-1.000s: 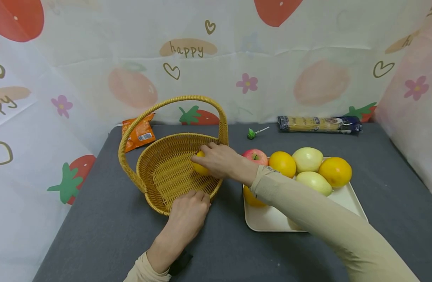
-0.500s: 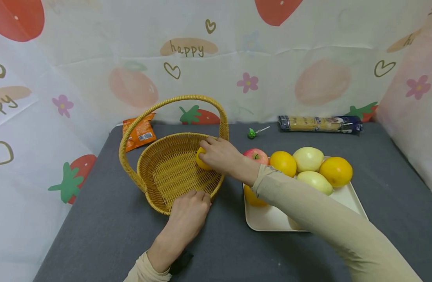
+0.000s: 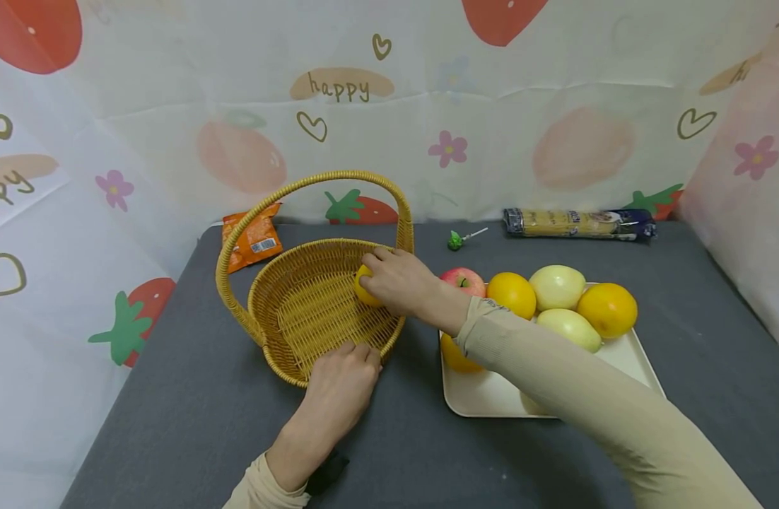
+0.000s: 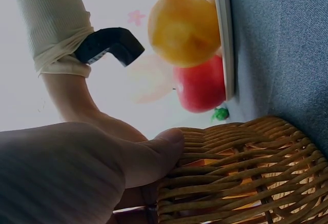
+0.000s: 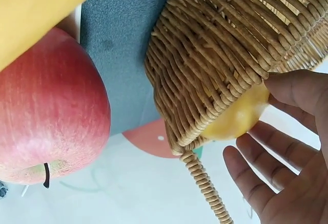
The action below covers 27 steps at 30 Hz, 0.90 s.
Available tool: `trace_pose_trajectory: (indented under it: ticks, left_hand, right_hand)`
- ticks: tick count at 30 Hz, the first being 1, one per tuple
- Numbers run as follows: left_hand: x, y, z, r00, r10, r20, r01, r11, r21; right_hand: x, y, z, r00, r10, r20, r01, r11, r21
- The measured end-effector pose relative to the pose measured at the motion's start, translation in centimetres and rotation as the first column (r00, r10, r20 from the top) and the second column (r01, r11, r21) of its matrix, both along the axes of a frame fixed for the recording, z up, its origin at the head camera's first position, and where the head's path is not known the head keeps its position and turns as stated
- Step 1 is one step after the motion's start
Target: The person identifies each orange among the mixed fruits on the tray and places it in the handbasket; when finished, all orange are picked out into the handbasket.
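Observation:
A wicker basket (image 3: 313, 311) with a tall arched handle stands left of centre. My left hand (image 3: 341, 382) grips its near rim, thumb over the edge in the left wrist view. My right hand (image 3: 399, 283) reaches over the right rim and holds an orange (image 3: 366, 286) inside the basket, against its right wall. In the right wrist view, the fingertips touch the orange (image 5: 241, 116) while the thumb lies by the rim. The palm hides part of the fruit in the head view.
A cream tray (image 3: 491, 399) to the right bears oranges, an apple (image 3: 464, 281) and pale yellow-green fruits (image 3: 567, 329), partly behind the right forearm. Along the back lie an orange packet (image 3: 256, 239), a green lollipop (image 3: 455, 241) and a long package (image 3: 577, 223).
My right hand and the orange have shifted slightly right, towards the basket's right wall, then stayed almost still. My left hand keeps its hold on the rim.

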<state>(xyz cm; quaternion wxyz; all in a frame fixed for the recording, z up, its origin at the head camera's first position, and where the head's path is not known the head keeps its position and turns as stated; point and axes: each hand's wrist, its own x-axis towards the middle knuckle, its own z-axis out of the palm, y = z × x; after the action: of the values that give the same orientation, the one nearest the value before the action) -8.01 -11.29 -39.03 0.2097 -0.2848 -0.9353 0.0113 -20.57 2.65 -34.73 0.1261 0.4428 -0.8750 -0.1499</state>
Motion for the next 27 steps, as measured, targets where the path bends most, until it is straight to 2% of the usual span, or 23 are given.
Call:
trace_pose_trajectory:
  ticks: [8, 19, 27]
  left_hand:
    - [0.0, 0.1, 0.0, 1.0, 0.007, 0.008, -0.006, 1.0, -0.007]
    - [0.0, 0.1, 0.0, 1.0, 0.002, -0.005, -0.002, 1.0, 0.002]
    - [0.0, 0.0, 0.1, 1.0, 0.005, 0.009, -0.005, 1.0, -0.016]
  right_hand:
    - [0.0, -0.1, 0.1, 0.999, -0.027, 0.044, 0.026, 0.999, 0.023]
    - [0.0, 0.2, 0.1, 1.0, -0.007, 0.03, 0.007, 1.0, -0.003]
    - [0.5, 1.1, 1.2, 0.998, 0.012, 0.064, -0.011, 1.0, -0.02]
